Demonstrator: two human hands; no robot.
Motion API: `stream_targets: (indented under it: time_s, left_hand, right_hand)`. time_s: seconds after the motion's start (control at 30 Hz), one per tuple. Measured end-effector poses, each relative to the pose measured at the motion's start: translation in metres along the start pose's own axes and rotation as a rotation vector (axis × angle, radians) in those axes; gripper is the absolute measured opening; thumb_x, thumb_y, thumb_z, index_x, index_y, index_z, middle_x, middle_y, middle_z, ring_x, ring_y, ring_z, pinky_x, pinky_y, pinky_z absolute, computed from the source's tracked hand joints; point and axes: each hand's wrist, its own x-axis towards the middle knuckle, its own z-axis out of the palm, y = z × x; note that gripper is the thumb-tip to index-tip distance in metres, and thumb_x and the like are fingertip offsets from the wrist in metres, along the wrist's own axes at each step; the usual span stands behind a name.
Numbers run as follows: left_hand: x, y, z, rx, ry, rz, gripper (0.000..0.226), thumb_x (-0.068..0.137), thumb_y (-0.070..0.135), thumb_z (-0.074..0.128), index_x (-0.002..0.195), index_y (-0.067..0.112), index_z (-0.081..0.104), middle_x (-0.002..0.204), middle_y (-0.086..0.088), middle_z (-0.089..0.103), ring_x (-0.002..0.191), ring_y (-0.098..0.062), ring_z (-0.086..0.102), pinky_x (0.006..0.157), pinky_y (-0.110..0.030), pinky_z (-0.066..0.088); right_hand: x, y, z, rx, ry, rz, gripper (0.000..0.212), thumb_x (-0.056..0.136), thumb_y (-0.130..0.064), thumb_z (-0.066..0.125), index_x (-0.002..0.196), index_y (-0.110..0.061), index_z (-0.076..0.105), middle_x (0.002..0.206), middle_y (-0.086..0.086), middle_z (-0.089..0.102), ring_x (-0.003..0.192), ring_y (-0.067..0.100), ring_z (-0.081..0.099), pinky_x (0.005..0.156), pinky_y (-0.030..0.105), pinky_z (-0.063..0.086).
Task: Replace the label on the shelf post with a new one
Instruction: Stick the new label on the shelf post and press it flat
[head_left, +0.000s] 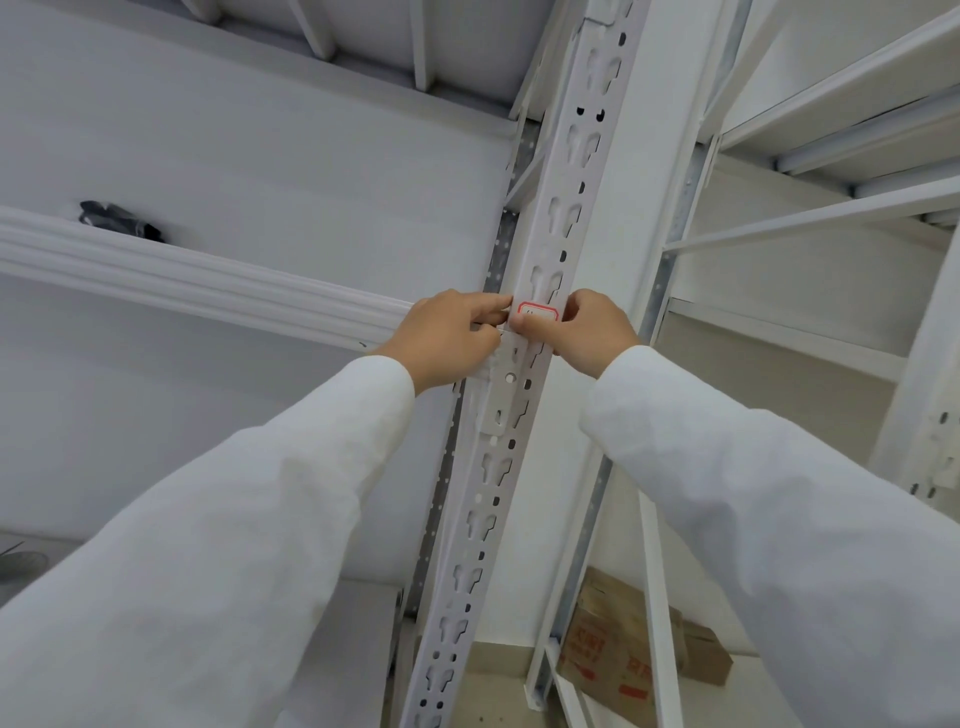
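A white slotted shelf post (558, 208) runs up the middle of the head view. A small white label with a red border (537, 313) sits on its front face between my hands. My left hand (447, 338) touches the label's left edge with its fingertips and seems to pinch a thin white strip (493, 328) there. My right hand (587, 330) wraps the post's right side, with its thumb pressed along the label's lower edge. Handwriting on the label is too small to read.
A white ribbed beam (197, 280) meets the post from the left, with a dark object (122, 221) lying on the shelf above it. More white shelving (831, 130) stands to the right. A brown cardboard box (623, 660) sits on the floor behind the post.
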Motion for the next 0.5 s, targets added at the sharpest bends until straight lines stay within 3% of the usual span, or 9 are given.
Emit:
stream_targets:
  time_s: [0.13, 0.27, 0.5]
  left_hand:
    - [0.001, 0.0, 0.0, 0.02, 0.002, 0.002, 0.049, 0.09, 0.013, 0.042, 0.135, 0.029, 0.052, 0.13, 0.006, 0.062, 0.123, -0.013, 0.054, 0.109, -0.037, 0.039]
    - [0.001, 0.001, 0.0, 0.012, -0.002, 0.002, 0.049, 0.09, 0.013, 0.041, 0.134, 0.03, 0.052, 0.13, 0.007, 0.062, 0.123, -0.012, 0.054, 0.109, -0.036, 0.039]
    - [0.001, -0.001, 0.001, 0.032, 0.0, 0.016, 0.048, 0.09, 0.015, 0.041, 0.133, 0.032, 0.053, 0.127, 0.009, 0.064, 0.12, -0.013, 0.056, 0.107, -0.037, 0.041]
  right_hand:
    - [0.0, 0.009, -0.015, 0.012, -0.12, -0.075, 0.028, 0.08, -0.038, 0.07, 0.093, -0.016, 0.057, 0.097, 0.004, 0.068, 0.093, 0.019, 0.063, 0.078, 0.028, 0.046]
    - [-0.003, 0.015, -0.026, 0.045, -0.214, -0.112, 0.023, 0.088, -0.027, 0.063, 0.109, -0.017, 0.062, 0.097, -0.001, 0.069, 0.093, 0.01, 0.062, 0.073, 0.018, 0.041]
    - [0.001, 0.016, -0.017, 0.188, -0.133, -0.06, 0.022, 0.093, -0.037, 0.052, 0.098, -0.019, 0.064, 0.093, 0.002, 0.069, 0.085, 0.011, 0.064, 0.07, 0.015, 0.047]
